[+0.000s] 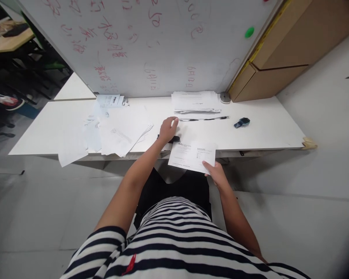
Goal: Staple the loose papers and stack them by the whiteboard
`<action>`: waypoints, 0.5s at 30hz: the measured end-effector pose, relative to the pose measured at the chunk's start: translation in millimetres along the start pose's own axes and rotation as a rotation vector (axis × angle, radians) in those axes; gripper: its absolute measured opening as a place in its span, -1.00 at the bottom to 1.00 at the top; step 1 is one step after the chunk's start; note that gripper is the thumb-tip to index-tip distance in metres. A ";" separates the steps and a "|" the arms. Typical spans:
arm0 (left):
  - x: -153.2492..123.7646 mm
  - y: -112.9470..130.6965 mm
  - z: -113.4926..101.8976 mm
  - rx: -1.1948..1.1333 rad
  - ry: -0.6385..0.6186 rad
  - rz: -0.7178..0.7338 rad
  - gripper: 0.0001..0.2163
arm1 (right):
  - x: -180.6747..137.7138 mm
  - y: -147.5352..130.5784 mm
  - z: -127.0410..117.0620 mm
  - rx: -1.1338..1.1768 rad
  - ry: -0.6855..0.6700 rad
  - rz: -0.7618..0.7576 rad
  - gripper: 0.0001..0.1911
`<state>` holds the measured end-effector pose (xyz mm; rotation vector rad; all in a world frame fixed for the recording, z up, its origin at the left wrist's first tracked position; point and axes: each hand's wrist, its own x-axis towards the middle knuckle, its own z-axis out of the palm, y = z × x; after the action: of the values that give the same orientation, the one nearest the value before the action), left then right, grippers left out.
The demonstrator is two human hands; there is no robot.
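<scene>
My right hand (216,173) grips a printed white sheet of paper (189,157) by its lower right corner, thumb on top. The sheet overhangs the front edge of the desk. Over the desk, my left hand (168,129) has its fingers curled, with thumb and forefinger close together at the left end of a thin black-and-white strip (205,119). Whether they hold the strip cannot be made out. A dark elongated object (176,138) lies partly hidden behind my left wrist. Just beyond the strip rests a stack of printed papers (195,101).
Loose papers (119,133) spread over the left of the white desk (264,133), some past its front edge. A dark blue gadget (242,122) and a grey mouse-like object (225,97) lie at right. Behind stand a whiteboard (168,50) and cardboard boxes (267,79).
</scene>
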<state>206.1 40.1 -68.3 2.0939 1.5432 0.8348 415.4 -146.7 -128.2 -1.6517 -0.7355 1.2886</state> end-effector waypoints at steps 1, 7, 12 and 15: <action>-2.0 -2.4 -6.6 -0.072 0.012 0.018 -0.51 | -0.7 -0.3 0.4 -0.004 0.001 0.004 -0.61; -31.2 -37.0 -30.7 0.050 -0.136 0.183 -0.60 | -1.3 1.3 -0.1 -0.005 -0.023 -0.008 -0.60; -50.0 -60.7 -20.2 0.228 -0.114 0.187 -0.65 | 6.5 -8.8 -7.9 -0.095 -0.022 -0.052 -0.61; -49.4 -65.8 -14.6 0.224 -0.072 0.131 -0.66 | 9.1 -19.6 -21.2 -0.169 0.014 -0.070 -0.63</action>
<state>139.3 12.8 -110.4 2.3794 1.5362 0.6461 439.6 -136.5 -113.1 -1.7509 -0.9066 1.1920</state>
